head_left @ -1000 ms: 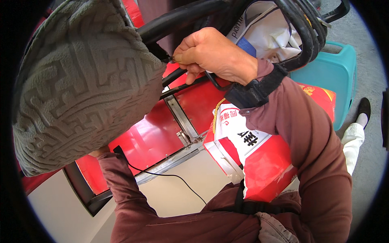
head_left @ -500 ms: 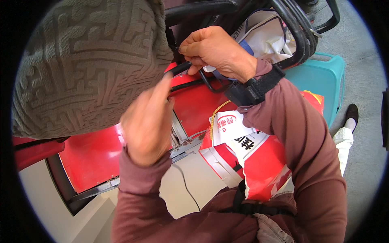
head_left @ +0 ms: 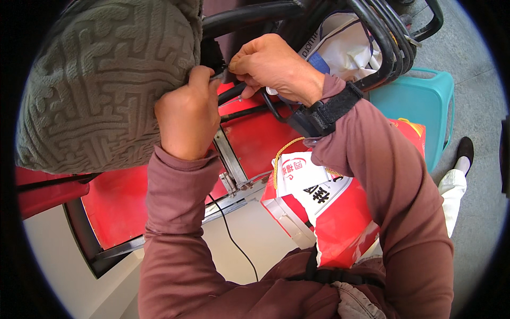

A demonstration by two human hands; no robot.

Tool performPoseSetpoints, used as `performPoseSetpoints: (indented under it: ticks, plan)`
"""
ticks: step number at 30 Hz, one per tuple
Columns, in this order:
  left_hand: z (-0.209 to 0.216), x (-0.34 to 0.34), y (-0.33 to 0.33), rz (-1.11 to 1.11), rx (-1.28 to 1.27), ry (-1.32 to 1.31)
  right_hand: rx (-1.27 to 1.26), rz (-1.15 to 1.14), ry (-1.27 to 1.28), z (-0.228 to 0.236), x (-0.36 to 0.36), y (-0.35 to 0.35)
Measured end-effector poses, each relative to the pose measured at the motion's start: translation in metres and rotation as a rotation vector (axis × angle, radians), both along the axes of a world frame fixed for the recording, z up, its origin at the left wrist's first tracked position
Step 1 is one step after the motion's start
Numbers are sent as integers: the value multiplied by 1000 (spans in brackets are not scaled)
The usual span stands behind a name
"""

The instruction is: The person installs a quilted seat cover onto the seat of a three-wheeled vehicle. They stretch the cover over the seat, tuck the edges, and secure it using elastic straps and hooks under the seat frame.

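Just left of the right hand (head_left: 273, 69), I see the grey patterned cushion (head_left: 106, 85). The left hand (head_left: 188, 114), a second ago down at its lower edge, is now up at its right edge, so both hands work close together. The right pinches a small dark piece (head_left: 213, 55) between them; the left's grip I cannot tell.
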State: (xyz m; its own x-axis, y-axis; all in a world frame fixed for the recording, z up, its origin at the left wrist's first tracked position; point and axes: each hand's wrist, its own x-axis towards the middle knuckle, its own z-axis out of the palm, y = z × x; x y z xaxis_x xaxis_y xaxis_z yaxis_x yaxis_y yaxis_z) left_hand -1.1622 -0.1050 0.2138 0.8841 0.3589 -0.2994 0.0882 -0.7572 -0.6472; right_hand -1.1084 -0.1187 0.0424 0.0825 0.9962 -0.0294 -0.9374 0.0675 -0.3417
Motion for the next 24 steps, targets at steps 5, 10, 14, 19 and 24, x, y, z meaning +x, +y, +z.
performPoseSetpoints:
  ticks: [5,10,14,19,24]
  plan:
    - [-5,-4,-4,120,-193,-164,59,37,106,0,2,3]
    - [-1,-9,-5,100,-314,-248,73,83,-23,5,-17,24]
    - [13,-17,-16,97,-323,-339,131,70,-11,6,-48,52]
    - [33,-35,-27,85,-322,-410,248,-87,-367,0,-104,93]
    - [42,-41,-19,134,-384,-496,280,-200,-508,-9,-151,120]
